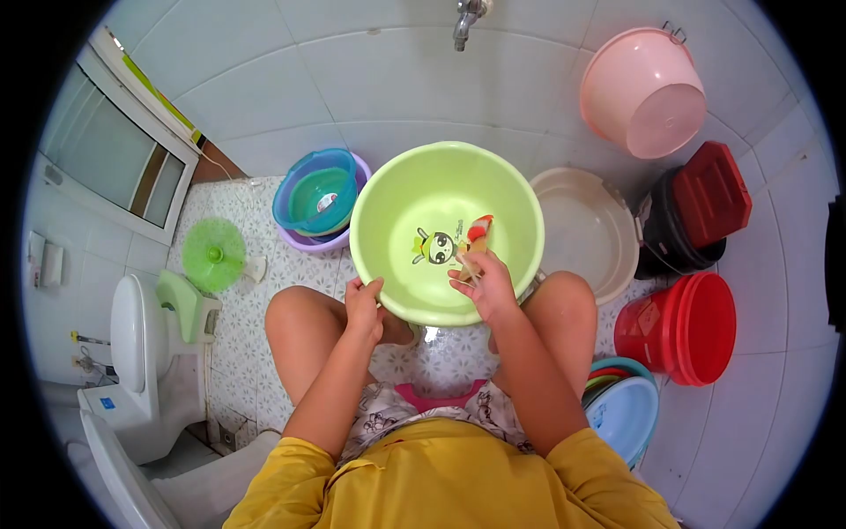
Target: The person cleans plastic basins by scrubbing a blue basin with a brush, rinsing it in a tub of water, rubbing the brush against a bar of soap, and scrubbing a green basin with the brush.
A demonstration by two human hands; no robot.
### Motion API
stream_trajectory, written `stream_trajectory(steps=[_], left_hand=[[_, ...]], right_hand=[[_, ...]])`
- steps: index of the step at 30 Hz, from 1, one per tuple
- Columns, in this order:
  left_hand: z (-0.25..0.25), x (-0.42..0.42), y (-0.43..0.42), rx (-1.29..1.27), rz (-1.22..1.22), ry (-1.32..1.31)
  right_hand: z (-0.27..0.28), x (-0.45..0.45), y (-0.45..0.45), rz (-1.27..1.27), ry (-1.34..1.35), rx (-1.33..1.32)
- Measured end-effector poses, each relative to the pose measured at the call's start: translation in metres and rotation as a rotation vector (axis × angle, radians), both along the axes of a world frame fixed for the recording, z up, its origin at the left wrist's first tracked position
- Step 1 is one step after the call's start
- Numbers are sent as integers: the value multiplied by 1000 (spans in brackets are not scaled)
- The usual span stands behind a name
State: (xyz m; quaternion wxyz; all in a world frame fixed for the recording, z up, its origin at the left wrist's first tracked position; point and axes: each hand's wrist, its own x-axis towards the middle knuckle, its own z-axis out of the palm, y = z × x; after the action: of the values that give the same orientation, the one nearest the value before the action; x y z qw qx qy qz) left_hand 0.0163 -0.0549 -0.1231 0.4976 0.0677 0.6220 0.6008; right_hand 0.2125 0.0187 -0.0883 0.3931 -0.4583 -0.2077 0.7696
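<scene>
A large light-green plastic basin (pixel 405 185) is tilted between my knees, with a cartoon face printed on its inner bottom. My left hand (pixel 363 307) is closed on the basin's near-left rim, fingers on the edge. Over the near-right rim reaches my right hand (pixel 486 284), its fingers closed round a small red, white and tan object (pixel 478 233) above the basin's inside. Its exact kind is unclear, and my fingers hide its lower end.
Stacked teal and purple basins (pixel 286 198) stand left, near a green mesh cover (pixel 213 255) and a toilet (pixel 132 331). Right are a beige basin (pixel 577 216), a red bucket (pixel 674 328) and blue basins (pixel 624 416). A pink bucket (pixel 643 93) hangs on the wall; a tap (pixel 466 25) is above.
</scene>
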Motion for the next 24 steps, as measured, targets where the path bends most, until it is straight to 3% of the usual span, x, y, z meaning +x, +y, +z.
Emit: stream_trajectory(steps=[2,4,5,7,8,10,13,15,17,24], left_hand=[[4,1,0,-9,-6,4],[12,4,-2,-168,54,438],[10,3,-4,-165,53,443],[13,-1,-6,181,-44,1343],[14,-3,-2,191,-50,1346],[37,5,9,287,-418,846],[53,23,35,195,-546,861],[54,27,51,312,-601,931],[64,33,60,241,-648,366],[51,23,66,142,-759,213]], right_hand=[[1,2,3,-26,51,-12],[-3,4,4,-61,142,-38],[-5,4,5,-63,148,-36],[-6,5,7,-43,256,-29],[-6,4,7,-52,260,-23],[-2,2,0,-14,333,18],[4,-5,-7,86,430,152],[8,-11,-9,123,461,152],[11,-18,-12,154,314,205],[1,-32,-15,279,-40,421]])
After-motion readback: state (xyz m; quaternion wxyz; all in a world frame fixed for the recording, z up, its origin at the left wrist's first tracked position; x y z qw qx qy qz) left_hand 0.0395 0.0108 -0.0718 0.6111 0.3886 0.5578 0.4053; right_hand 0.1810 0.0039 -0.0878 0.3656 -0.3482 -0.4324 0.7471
